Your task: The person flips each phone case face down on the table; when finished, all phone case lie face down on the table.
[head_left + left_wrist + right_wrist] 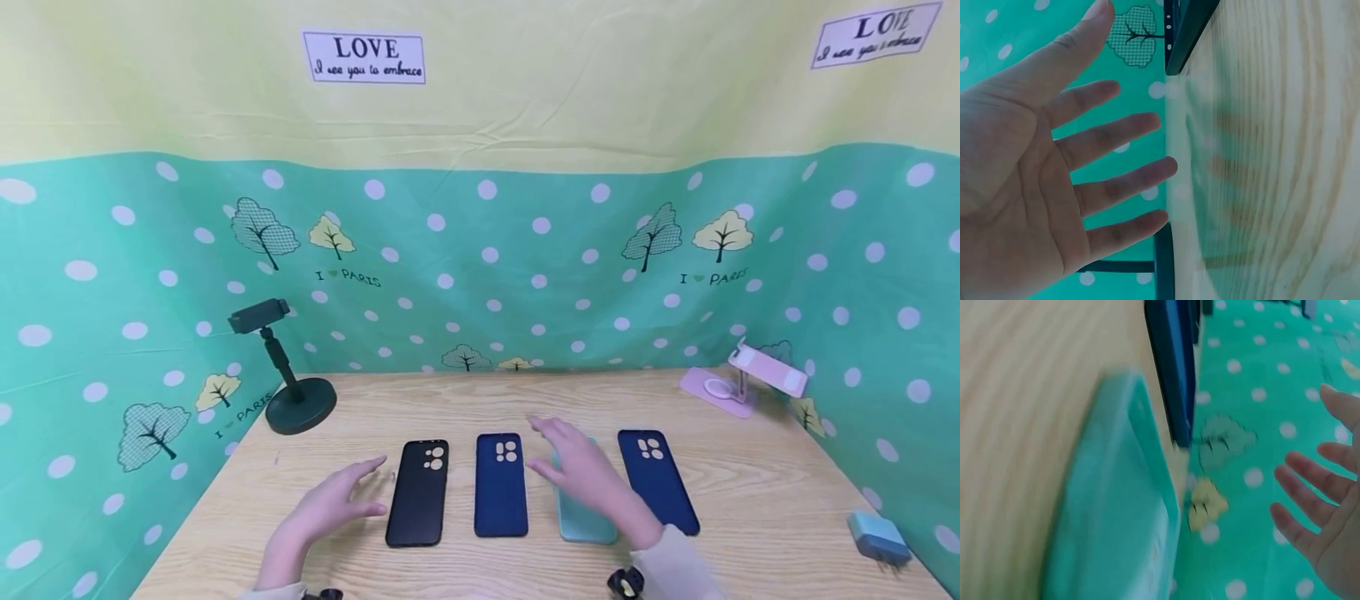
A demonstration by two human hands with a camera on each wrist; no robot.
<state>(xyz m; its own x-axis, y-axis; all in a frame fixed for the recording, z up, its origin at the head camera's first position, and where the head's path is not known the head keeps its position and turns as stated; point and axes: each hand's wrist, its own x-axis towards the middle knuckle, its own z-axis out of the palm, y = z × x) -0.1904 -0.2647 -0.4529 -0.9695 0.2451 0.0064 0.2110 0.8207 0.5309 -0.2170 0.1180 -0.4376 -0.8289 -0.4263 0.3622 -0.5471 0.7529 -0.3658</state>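
Observation:
Several phone cases lie in a row on the wooden table (750, 492): a black case (418, 493), a dark blue case (500, 485), a mint green case (585, 523) and another dark blue case (658, 480). My left hand (333, 500) hovers open, fingers spread, just left of the black case and holds nothing. My right hand (585, 471) floats open above the mint green case, covering most of it. In the right wrist view the mint green case (1110, 512) is blurred, with the open fingers (1310, 494) apart from it.
A dark green phone stand (288, 379) sits at the back left of the table. A pink folding stand (742, 379) is at the back right. A light blue charger plug (877, 537) lies near the right edge. A green dotted cloth (487, 267) walls the table on three sides.

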